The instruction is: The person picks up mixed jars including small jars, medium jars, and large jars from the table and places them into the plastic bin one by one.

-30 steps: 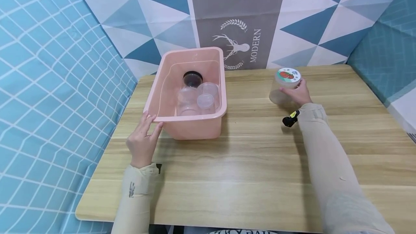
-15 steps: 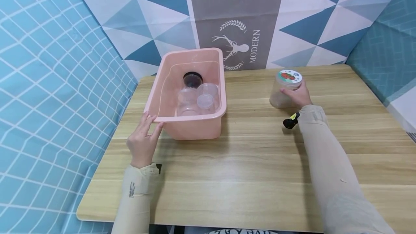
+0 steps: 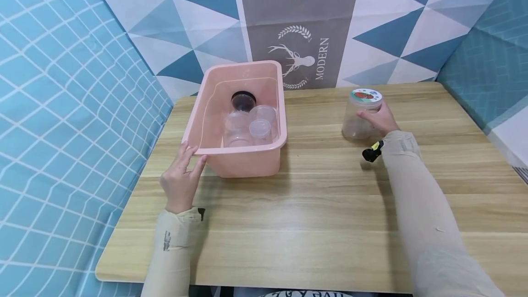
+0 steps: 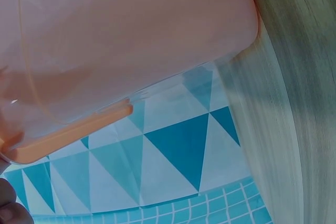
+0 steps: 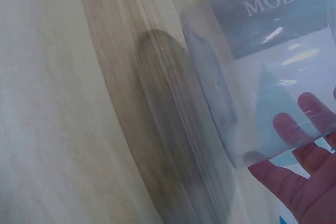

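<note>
My right hand (image 3: 381, 117) grips a clear plastic jar (image 3: 354, 120) from its right side, thumb in front. Its lid (image 3: 366, 96) bears a white and green label with red fruit. In the right wrist view the jar's base stands apart from its shadow on the wood, so it seems slightly raised. The left hand (image 3: 181, 182) rests its fingertips and thumb at the near left corner of a pink basin (image 3: 235, 162); the fingers look fairly straight. Inside the basin are several clear containers (image 3: 261, 127) and a dark-lidded jar (image 3: 244, 101).
The basin stands on a wooden table (image 3: 313, 223), left of the middle. A patterned cloth wall (image 3: 301, 26) closes off the back, with a blue tiled-print sheet (image 3: 62, 127) to the left and a teal one (image 3: 491, 68) to the right.
The jar's base has shifted a little nearer in the head view, with more of its side showing, as the right hand tilts it slightly. The left hand and basin stay put.
</note>
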`<state>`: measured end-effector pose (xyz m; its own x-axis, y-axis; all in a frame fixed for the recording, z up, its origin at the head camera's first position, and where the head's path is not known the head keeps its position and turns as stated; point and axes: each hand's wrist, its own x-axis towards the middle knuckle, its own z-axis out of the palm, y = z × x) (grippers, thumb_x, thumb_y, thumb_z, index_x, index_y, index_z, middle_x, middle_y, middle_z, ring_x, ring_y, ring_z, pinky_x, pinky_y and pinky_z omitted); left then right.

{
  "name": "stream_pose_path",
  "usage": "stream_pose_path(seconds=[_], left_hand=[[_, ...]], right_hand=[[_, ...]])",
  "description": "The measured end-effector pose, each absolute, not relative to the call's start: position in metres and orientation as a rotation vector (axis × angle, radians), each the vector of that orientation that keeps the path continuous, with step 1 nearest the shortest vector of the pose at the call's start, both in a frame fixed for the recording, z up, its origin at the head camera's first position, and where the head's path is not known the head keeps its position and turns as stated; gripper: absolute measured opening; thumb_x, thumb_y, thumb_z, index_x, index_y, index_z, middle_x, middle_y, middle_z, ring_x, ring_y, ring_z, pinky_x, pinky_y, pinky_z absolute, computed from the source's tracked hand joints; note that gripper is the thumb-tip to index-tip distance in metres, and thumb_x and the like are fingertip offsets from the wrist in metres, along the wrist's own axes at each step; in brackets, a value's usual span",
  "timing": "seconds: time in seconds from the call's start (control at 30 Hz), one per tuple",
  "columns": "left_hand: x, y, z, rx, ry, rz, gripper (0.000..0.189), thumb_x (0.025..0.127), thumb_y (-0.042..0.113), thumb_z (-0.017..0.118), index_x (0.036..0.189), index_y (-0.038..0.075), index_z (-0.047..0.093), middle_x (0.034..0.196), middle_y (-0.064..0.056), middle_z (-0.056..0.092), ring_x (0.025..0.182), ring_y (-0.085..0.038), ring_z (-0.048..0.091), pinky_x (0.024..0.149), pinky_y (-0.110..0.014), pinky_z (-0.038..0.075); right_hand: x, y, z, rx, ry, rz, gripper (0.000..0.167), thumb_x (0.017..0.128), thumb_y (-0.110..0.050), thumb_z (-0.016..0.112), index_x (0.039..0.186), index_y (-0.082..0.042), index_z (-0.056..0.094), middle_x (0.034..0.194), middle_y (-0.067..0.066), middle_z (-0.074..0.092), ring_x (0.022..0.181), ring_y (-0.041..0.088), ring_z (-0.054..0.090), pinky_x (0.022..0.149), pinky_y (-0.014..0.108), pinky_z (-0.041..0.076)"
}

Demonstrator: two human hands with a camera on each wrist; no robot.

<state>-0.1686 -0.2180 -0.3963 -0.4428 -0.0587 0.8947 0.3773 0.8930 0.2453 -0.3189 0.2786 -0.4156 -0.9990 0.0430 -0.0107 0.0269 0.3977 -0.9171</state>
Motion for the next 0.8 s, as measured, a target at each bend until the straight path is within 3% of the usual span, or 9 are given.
stream_pose_path(seconds=[0.17,0.5,0.8], left_hand=[[-0.17,-0.218,-0.396,-0.234,-1.979,-0.502,0.057,0.091,0.052,0.057,0.095,-0.003,0.072,0.108,-0.021,0.067,0.086,-0.041,0.067,0.045,-0.045,0.042],[-0.169,-0.217,-0.397,-0.23,-1.975,-0.508,0.058,0.091,0.052,0.057,0.095,-0.003,0.072,0.108,-0.021,0.067,0.087,-0.041,0.067,0.046,-0.045,0.042],[-0.168,-0.217,-0.397,-0.226,-1.975,-0.512,0.057,0.091,0.051,0.058,0.096,-0.003,0.072,0.109,-0.02,0.066,0.088,-0.04,0.068,0.046,-0.045,0.042]], right_hand=[[-0.317,0.281,-0.409,-0.032,-2.655,1.671,0.095,0.089,-0.037,0.065,0.152,-0.003,0.002,0.154,0.026,0.018,0.14,0.042,0.02,0.11,0.056,0.02],[-0.313,0.28,-0.403,-0.03,-2.678,1.675,0.095,0.089,-0.038,0.066,0.153,-0.007,0.004,0.152,0.026,0.024,0.133,0.042,0.03,0.098,0.055,0.035],[-0.31,0.282,-0.397,-0.022,-2.735,1.654,0.091,0.091,-0.038,0.063,0.153,-0.008,0.004,0.151,0.027,0.025,0.126,0.04,0.035,0.075,0.034,0.043]])
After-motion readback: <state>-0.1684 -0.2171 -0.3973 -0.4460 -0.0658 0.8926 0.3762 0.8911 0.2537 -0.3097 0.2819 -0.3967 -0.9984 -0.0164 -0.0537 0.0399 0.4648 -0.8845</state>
